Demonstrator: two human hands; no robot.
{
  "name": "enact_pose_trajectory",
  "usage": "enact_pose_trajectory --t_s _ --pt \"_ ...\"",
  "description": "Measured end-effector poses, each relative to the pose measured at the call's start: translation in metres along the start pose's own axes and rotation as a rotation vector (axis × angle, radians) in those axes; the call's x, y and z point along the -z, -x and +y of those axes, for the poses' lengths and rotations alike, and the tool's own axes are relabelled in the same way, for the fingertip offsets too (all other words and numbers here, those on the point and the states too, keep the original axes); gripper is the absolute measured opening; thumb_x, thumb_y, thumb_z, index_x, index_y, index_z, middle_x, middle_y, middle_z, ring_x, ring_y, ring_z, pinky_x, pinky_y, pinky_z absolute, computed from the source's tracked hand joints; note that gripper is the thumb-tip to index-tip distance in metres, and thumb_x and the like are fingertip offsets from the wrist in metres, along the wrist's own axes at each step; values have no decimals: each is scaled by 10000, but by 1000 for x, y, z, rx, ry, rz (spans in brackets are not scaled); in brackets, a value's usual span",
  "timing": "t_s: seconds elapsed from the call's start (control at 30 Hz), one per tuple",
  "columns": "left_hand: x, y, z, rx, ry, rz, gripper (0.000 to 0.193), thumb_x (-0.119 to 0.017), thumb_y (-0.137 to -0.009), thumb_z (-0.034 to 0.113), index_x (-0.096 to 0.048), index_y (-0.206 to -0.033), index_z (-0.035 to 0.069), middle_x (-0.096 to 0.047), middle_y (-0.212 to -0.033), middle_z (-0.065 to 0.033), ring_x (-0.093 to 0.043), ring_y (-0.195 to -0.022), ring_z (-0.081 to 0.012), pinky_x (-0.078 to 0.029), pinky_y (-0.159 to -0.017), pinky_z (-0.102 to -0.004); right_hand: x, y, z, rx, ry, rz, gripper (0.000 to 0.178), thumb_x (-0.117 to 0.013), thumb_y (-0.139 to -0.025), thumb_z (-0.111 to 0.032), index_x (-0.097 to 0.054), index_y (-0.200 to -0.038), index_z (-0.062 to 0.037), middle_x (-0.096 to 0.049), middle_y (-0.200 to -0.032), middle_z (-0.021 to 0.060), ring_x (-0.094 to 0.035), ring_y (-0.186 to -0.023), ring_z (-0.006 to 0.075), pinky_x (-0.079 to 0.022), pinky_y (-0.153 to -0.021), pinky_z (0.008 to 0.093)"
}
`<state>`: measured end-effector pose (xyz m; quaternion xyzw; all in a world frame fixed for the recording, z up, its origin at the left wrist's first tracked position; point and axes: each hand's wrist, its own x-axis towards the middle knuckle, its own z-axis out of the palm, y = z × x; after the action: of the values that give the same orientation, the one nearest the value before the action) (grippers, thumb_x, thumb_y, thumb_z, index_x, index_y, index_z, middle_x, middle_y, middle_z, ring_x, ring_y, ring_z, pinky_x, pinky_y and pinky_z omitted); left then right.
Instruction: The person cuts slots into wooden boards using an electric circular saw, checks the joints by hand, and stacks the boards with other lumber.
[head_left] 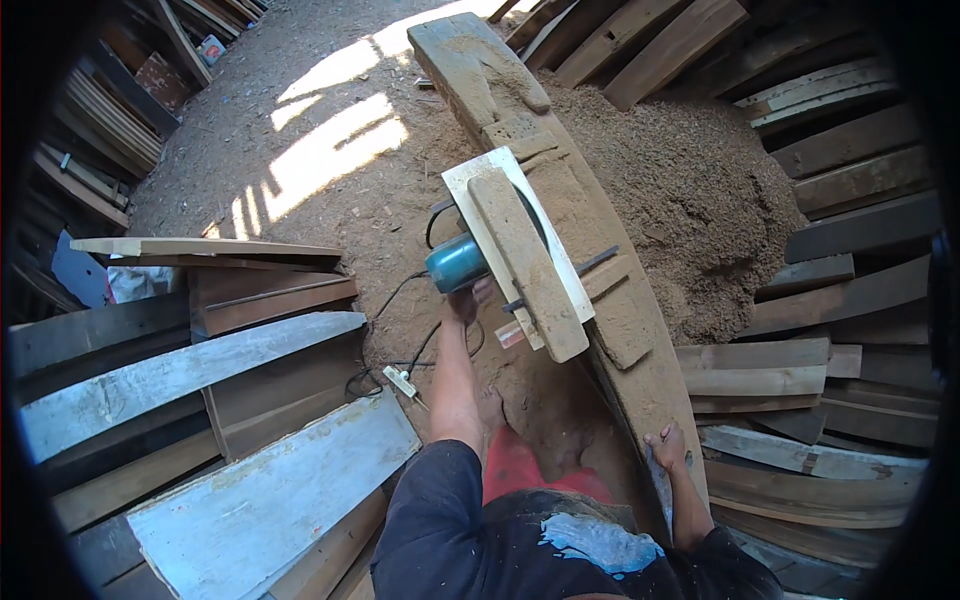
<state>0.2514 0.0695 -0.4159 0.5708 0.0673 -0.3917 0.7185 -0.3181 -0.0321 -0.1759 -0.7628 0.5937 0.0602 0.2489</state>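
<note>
My left hand [468, 300] reaches up to the near end of a teal-housed power tool [456, 264], touching its lower side. Most of its fingers are hidden there. The tool is fixed beneath a pale board [572, 285], and a dusty wooden block [525, 262] lies lengthwise on that board. A dark metal bar [598, 260] sticks out to the right. All this rests at the left edge of a long, sawdust-covered plank bench [600, 215]. Nearer my body, my right hand [668, 450] is closed over the bench's edge, fingers curled.
A large sawdust heap [690, 190] lies right of the bench. Stacked boards [860, 300] line the right side. On the left, more planks include a whitish wide board [280, 490]. A black cable [395, 290] and white power strip [400, 381] lie by my left forearm.
</note>
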Motion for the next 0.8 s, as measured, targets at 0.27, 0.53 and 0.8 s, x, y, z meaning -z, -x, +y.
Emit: enact_pose_trajectory --t_s 0.27,0.53,0.8 --pt "152 278 -144 381 -900 98 642 -726 -853 347 -605 -1362 -26 -676 -1276 -249 -660 -1191 -341 -519 -1011 -377 1 -7 2 44 -6 -107 490 -858 -731 -360 -515 -835 -26 -583 -771 142 -577 -729 295 -468 -676 442" --pt "207 527 -221 563 -652 393 383 -717 -840 319 -742 -1089 30 -742 -959 -154 -699 -860 -238 -546 -745 -392 -10 -39 34 261 106 -129 586 -763 -832 -546 -567 -835 6 -632 -800 193 -622 -784 383 -483 -742 506" --pt "112 652 -319 462 -355 810 456 -687 -870 391 -732 -1180 60 -745 -1114 -179 -722 -1010 -252 -554 -866 -378 -16 -61 35 338 244 -165 746 -643 -878 -689 -633 -931 55 -680 -944 252 -649 -893 410 -491 -831 515"
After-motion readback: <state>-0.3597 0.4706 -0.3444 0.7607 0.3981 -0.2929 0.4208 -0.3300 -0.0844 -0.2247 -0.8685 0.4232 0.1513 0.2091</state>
